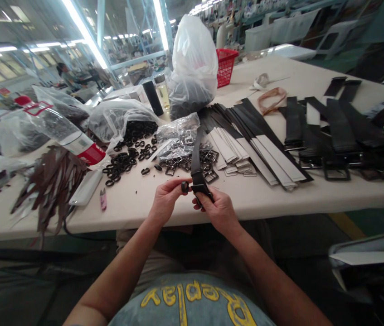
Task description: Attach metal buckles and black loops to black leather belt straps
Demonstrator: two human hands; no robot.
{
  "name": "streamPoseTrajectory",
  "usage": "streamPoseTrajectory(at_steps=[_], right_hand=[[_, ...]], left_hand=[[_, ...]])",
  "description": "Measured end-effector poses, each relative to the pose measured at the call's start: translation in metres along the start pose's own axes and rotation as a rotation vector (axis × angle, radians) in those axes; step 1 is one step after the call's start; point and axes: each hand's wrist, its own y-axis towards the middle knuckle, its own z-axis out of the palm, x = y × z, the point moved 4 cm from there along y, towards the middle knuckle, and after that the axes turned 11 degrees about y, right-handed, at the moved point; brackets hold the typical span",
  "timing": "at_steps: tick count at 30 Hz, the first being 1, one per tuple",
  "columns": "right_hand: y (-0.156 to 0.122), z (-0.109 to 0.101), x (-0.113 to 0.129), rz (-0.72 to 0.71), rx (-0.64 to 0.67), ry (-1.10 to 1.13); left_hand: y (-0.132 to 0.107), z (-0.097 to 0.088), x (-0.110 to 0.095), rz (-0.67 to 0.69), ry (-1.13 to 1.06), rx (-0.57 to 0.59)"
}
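My right hand (218, 208) grips the near end of a black belt strap (196, 156) that runs away from me across the table edge. My left hand (165, 198) pinches a small black loop (185, 186) right beside the strap's end. Both hands hover over the near edge of the pale table (273, 194). Just beyond them lie a heap of metal buckles (192, 163) and a pile of black loops (123, 163).
Rows of black straps (266, 145) with white backing fan out at right, finished belts (334, 136) beyond. Brown strips (52, 181) hang off the left edge. Plastic bags (192, 63), a red basket (226, 65), a dark cylinder (153, 97) and a pink clipper (103, 199) also sit here.
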Motion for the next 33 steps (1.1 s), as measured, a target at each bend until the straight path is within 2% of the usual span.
streamPoseTrajectory(at_steps=[4, 12, 17, 21, 28, 33], right_hand=[[-0.002, 0.0, 0.003, -0.028, 0.026, -0.023], [0.0, 0.001, 0.006, -0.034, 0.033, -0.103], [0.001, 0.0, 0.003, 0.008, 0.04, -0.049], [0.002, 0.001, 0.003, 0.026, 0.056, -0.056], [0.001, 0.002, 0.005, 0.008, 0.093, -0.065], [0.0, 0.0, 0.004, 0.021, 0.102, -0.024]], left_hand=[[0.003, 0.008, -0.01, 0.078, 0.11, -0.009], [0.007, 0.014, -0.017, 0.022, 0.174, -0.025], [0.003, 0.013, -0.015, 0.005, 0.095, 0.062], [0.005, 0.014, -0.008, -0.035, 0.008, 0.047], [0.002, 0.027, -0.013, 0.022, -0.043, 0.162], [-0.001, 0.022, -0.009, 0.017, 0.045, 0.108]])
